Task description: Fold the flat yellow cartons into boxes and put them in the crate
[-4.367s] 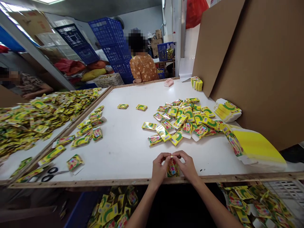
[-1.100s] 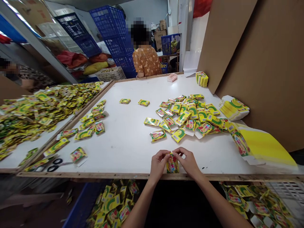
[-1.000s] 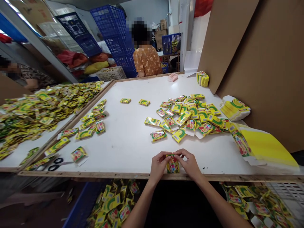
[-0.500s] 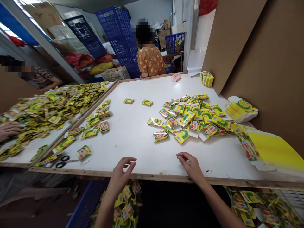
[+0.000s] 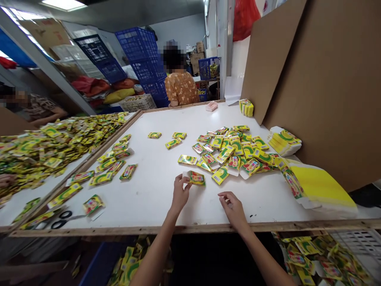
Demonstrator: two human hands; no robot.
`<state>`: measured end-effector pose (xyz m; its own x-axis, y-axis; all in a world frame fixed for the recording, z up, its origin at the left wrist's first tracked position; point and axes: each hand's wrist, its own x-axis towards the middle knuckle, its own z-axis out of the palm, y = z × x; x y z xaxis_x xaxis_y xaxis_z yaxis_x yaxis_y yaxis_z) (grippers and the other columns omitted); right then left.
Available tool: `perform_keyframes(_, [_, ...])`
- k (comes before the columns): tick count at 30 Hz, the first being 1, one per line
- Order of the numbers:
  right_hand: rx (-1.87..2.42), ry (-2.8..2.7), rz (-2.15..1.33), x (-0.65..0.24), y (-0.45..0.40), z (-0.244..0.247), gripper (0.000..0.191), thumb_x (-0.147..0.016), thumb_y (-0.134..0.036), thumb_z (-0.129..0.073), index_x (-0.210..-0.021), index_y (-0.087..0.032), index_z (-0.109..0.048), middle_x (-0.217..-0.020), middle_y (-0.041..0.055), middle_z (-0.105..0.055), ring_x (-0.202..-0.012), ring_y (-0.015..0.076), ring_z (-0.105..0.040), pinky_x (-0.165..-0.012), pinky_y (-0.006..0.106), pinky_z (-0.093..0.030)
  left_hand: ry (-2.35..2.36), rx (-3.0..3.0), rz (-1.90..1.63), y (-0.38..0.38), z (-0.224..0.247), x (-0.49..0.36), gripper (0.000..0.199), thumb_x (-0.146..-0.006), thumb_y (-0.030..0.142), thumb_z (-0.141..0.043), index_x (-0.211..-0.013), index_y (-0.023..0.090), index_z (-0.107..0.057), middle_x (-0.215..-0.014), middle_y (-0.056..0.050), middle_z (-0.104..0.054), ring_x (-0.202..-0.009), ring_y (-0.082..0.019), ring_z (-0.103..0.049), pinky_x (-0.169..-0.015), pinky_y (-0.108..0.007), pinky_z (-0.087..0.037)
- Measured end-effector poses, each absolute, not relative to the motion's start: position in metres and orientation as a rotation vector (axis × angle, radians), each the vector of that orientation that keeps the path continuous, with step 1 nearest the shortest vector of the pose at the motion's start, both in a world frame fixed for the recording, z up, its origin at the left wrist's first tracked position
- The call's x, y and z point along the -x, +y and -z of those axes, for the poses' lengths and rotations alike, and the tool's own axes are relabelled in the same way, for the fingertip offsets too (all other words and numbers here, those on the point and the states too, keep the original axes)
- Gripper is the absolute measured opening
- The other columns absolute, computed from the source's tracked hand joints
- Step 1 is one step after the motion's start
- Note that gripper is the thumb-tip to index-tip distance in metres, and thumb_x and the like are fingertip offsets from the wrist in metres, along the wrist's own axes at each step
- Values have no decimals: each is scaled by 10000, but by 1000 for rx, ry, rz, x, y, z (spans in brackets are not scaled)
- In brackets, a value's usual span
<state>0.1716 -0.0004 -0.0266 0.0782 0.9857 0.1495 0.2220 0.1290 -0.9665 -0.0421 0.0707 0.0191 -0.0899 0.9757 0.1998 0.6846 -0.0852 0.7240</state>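
My left hand (image 5: 180,192) reaches over the white table and pinches a small yellow-and-green printed carton (image 5: 197,178) by its white end flap, between thumb and fingers. The carton lies at the front left of a loose pile of similar cartons (image 5: 235,145). My right hand (image 5: 233,207) hovers near the front edge, fingers loosely curled and thumb apart, with nothing visible in it. Beyond my left hand lie a few single cartons (image 5: 173,143). A row of filled-looking cartons (image 5: 104,165) runs along the left divider.
Black-handled scissors (image 5: 64,216) lie at the left front corner. Stacks of flat cartons (image 5: 284,141) sit at right by a cardboard sheet (image 5: 324,91). Left of the wooden divider (image 5: 95,157) is a heap of packets (image 5: 56,143), with another person there. Another person sits behind the table.
My left hand has moved forward from the table edge and taken hold of a carton by the pile. One more carton lies beside the far singles. The view has shifted slightly.
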Motion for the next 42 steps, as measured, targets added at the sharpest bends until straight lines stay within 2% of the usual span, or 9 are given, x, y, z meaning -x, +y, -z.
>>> perform_keyframes(4, [1223, -1329, -907, -171, 0, 24, 336, -847, -403, -540, -1115, -210, -594, -1151, 101, -618, -1038, 236, -576, -853, 364, -468, 1246, -1982, -814, 35, -52, 36, 162, -798, 123, -498, -834, 217, -624, -1083, -68, -571, -995, -207, -563, -889, -336, -437])
perform_keyframes(7, [1130, -1307, -1107, -171, 0, 25, 331, -835, -383, -562, -1114, -206, -534, -992, 80, -666, -861, 210, -624, -763, 345, -490, 1098, -1891, -691, 17, -56, 20, 116, -813, 150, -508, -830, 206, -609, -888, -37, -610, -837, -181, -579, -792, -298, -451])
perform_keyframes(10, [1109, -1236, -1176, -172, -1, 28, 300, -819, -376, -590, -1056, -211, -509, -881, 40, -644, -715, 172, -602, -660, 293, -484, 1114, -1639, -881, 11, -41, 3, 185, -847, 217, -513, -1031, 213, -533, -860, -18, -606, -747, -150, -579, -719, -276, -462])
perform_keyframes(14, [1082, -1205, -1123, -173, -3, 28, 312, -811, -361, -597, -1077, -226, -507, -880, 16, -585, -654, 140, -555, -616, 264, -471, 1087, -1404, -1064, 4, -16, -11, 347, -857, 301, -560, -1167, 236, -418, -938, -30, -622, -832, -160, -620, -754, -284, -485])
perform_keyframes(21, [1102, -1351, -1139, -173, -2, 24, 286, -844, -368, -545, -1090, -222, -565, -863, 11, -594, -585, 124, -510, -570, 251, -457, 1103, -1355, -1009, -1, 2, -13, 261, -808, 348, -624, -990, 162, -635, -919, -60, -683, -848, -201, -625, -790, -308, -483])
perform_keyframes(27, [1131, -1455, -1020, -180, 7, 23, 260, -891, -397, -483, -840, -194, -637, -792, 36, -627, -710, 177, -571, -645, 275, -461, 1065, -1333, -1005, 9, 2, -23, 201, -757, 307, -669, -883, 151, -667, -885, -61, -671, -857, -206, -624, -784, -310, -490])
perform_keyframes(30, [1134, -1438, -925, -184, 9, 24, 288, -897, -400, -482, -801, -193, -657, -848, 59, -644, -788, 194, -588, -685, 287, -468, 1016, -1259, -1145, 8, 2, -33, 259, -759, 274, -671, -998, 195, -607, -997, -58, -656, -932, -196, -622, -819, -307, -487])
perform_keyframes(33, [1135, -1384, -896, -186, 7, 22, 232, -891, -373, -510, -987, -206, -639, -891, 50, -663, -773, 182, -598, -697, 294, -478, 972, -1184, -1184, 6, 1, -36, 400, -759, 258, -677, -1133, 227, -538, -1019, -55, -662, -934, -188, -633, -842, -320, -487])
perform_keyframes(42, [1099, -1456, -853, -182, 1, 15, 214, -883, -386, -542, -855, -211, -663, -875, 53, -668, -767, 179, -598, -670, 292, -485, 1172, -1319, -1159, 2, -4, -33, 212, -787, 324, -648, -911, 160, -700, -930, -77, -695, -872, -193, -629, -797, -296, -491])
